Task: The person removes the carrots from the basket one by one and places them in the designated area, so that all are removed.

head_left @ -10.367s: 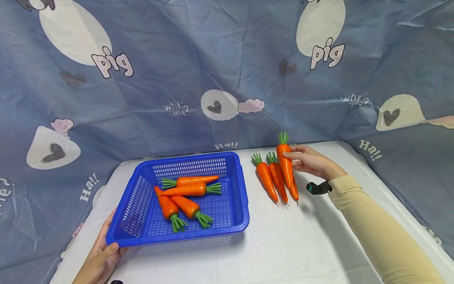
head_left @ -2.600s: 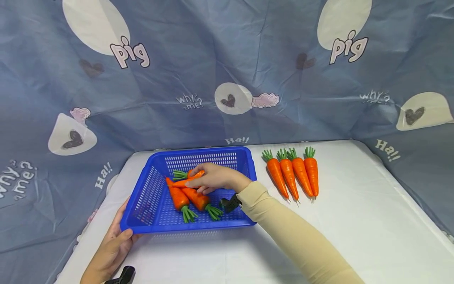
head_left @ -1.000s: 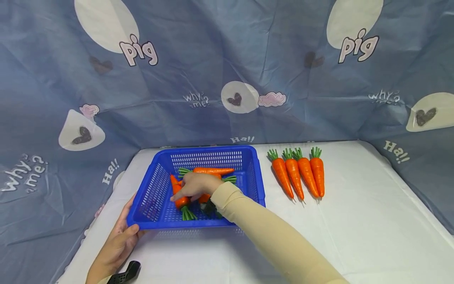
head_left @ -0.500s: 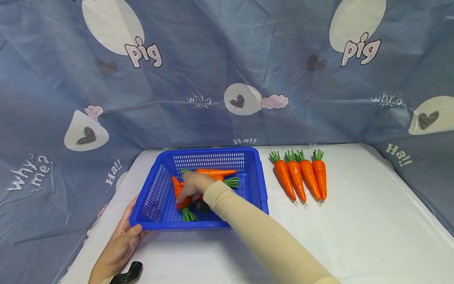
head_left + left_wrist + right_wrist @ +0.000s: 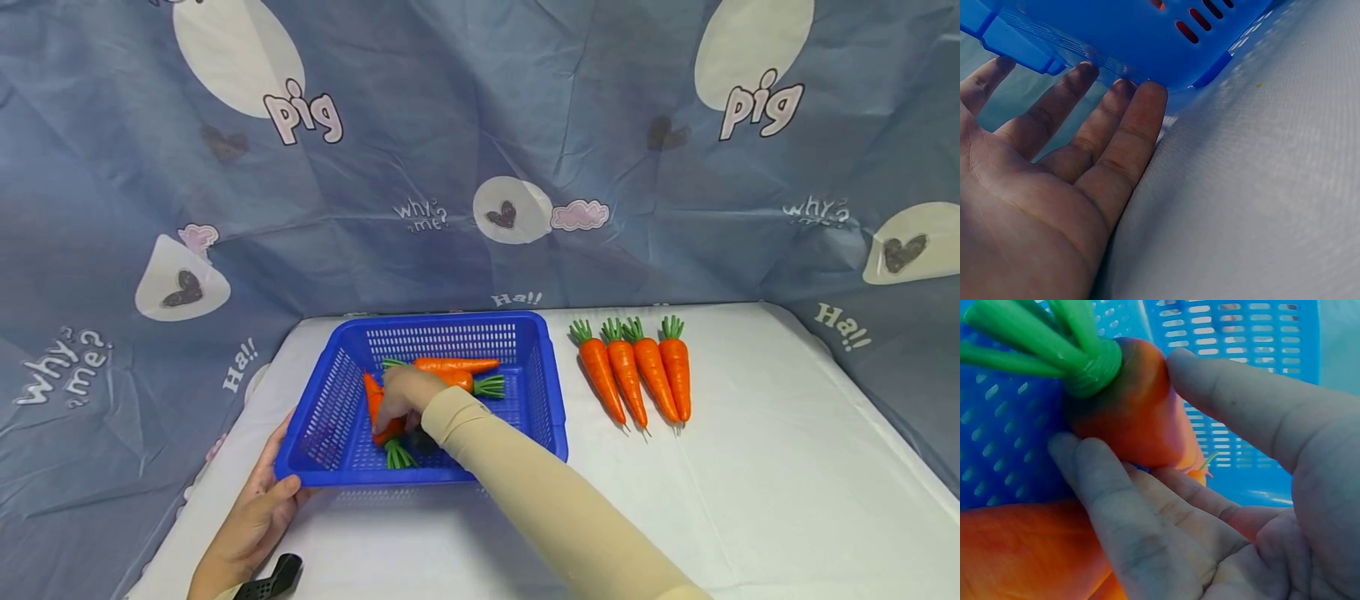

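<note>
My left hand [image 5: 251, 525] holds the near left corner of a blue plastic basket [image 5: 360, 477], thumb at the rim. In the left wrist view its fingers reach up against the basket's outer side. My right hand [image 5: 405, 398] is down inside the basket, thumb and fingers on either side of a carrot [image 5: 1141, 406] near its green top. From the head, that carrot's tip points to the back left. Beside it lie another carrot [image 5: 453, 380] with its leaves to the right and a further carrot [image 5: 457, 364] along the back. The right hand and sleeve cover part of the basket's contents.
Several carrots [image 5: 600, 379] lie side by side on the white tabletop [image 5: 787, 467], right of the basket, leaves toward the back. A blue printed cloth [image 5: 420, 125] hangs behind and along the sides.
Earlier my right hand held a carrot over the group at the right; that carrot now lies in the row. The hand has since moved left into the basket and taken a carrot near its leaves.
</note>
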